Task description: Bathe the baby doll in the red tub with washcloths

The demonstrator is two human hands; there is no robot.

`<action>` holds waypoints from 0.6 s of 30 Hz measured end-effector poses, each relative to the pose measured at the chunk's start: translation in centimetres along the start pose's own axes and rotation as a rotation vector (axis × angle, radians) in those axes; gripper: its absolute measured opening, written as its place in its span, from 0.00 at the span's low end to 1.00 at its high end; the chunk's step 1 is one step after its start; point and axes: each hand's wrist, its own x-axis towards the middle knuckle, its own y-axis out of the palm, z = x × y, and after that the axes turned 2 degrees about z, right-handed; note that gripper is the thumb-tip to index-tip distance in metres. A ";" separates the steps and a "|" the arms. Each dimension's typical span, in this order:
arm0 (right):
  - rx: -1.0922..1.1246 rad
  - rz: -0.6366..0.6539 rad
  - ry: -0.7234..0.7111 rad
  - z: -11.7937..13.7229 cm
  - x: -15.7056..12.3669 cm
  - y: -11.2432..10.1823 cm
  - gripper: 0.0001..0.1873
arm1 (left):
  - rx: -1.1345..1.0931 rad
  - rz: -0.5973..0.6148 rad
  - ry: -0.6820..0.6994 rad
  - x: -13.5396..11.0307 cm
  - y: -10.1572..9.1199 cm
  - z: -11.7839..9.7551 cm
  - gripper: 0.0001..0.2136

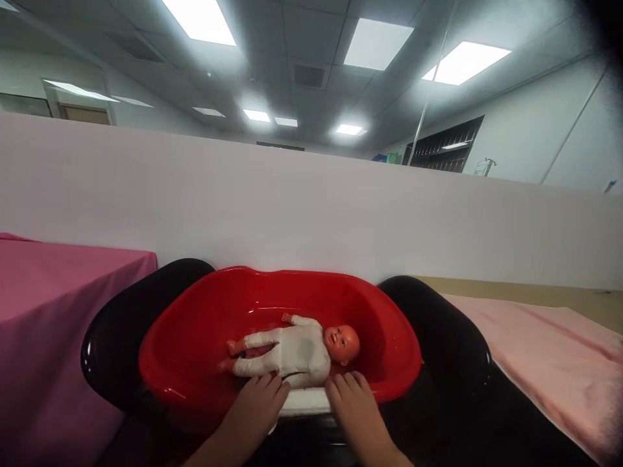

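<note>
A baby doll (302, 353) in a white suit lies on its back inside a red tub (195, 344), head to the right and feet to the left. A grey patch marks its belly. Along the tub's near rim runs a folded white cloth (305, 402), just in front of the doll. My left hand (260, 402) is closed over the left end of this cloth, close to the doll's hip. At the cloth's right end, below the doll's head, my right hand (353, 399) is closed in the same way. Both thumbs are mostly hidden.
Black, shiny supports flank the tub, one on the left (121, 331) and one on the right (448, 337). A pink-covered table (73, 279) stands at left, a light pink cloth (545, 350) lies at right. A pale partition (292, 201) rises behind.
</note>
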 end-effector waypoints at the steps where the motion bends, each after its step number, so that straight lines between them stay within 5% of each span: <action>1: -0.005 -0.031 0.008 0.1 -0.3 0.2 0.11 | 0.041 -0.056 0.016 -0.2 0.6 0.2 0.19; 11: -0.092 -0.183 -0.103 0.4 -3.4 -2.0 0.28 | 0.140 -0.462 0.035 -4.1 4.7 2.8 0.28; 18: 0.060 -0.193 -0.101 0.3 -3.6 -2.6 0.26 | 0.042 -0.559 0.081 -4.3 2.8 1.9 0.24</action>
